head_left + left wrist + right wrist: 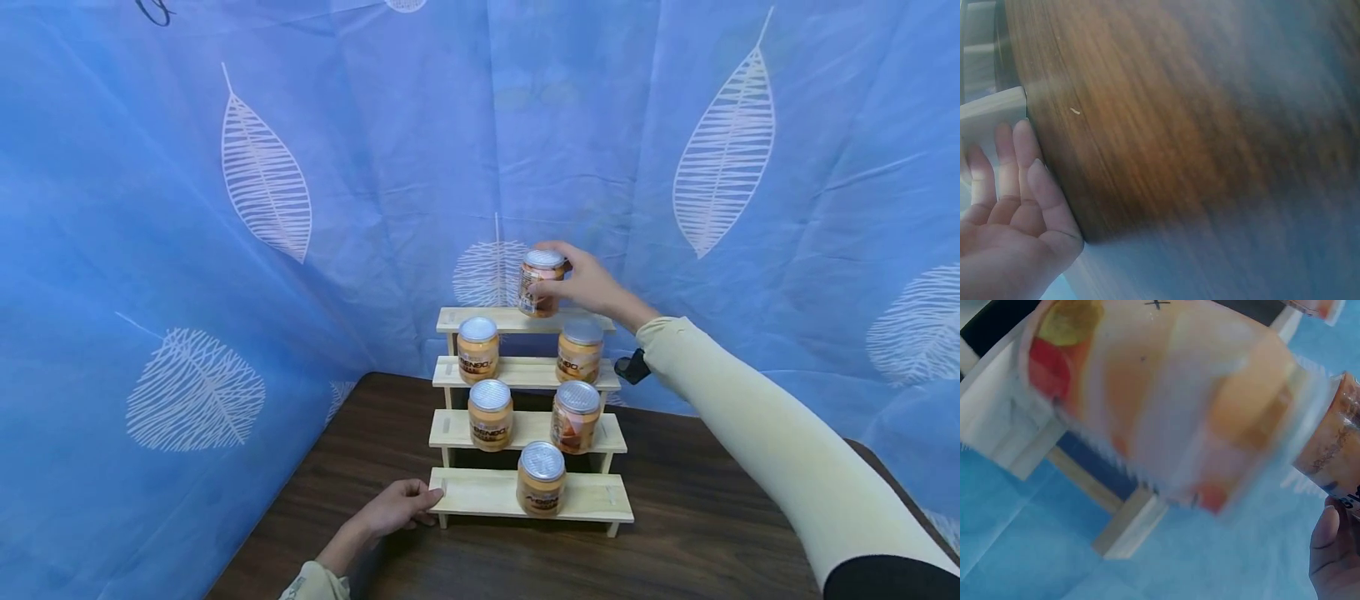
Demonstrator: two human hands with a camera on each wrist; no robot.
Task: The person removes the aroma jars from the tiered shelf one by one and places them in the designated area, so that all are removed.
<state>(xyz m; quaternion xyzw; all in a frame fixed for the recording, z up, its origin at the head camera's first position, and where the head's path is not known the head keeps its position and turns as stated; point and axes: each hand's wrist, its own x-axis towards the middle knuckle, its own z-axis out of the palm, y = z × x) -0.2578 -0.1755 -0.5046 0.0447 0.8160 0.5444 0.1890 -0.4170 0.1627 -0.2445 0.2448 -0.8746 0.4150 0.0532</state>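
Note:
A pale four-tier wooden rack (600, 496) stands on the dark table. My right hand (588, 283) grips a plastic jar (537, 292) with a silvery lid and orange label, upright over the top tier. In the right wrist view, the thumb lies against this jar (1332, 450). My left hand (397, 507) holds the left end of the lowest tier, fingertips at the board's end (994, 106) in the left wrist view. Similar jars stand in pairs on the second tier (521, 372) and third tier (534, 427). One jar (542, 479) sits on the lowest tier.
Behind the rack hangs a blue cloth (390, 167) printed with white leaves. The dark wood-grain table (315, 467) extends to both sides of the rack. A large blurred jar (1154, 394) fills much of the right wrist view, close to that wrist.

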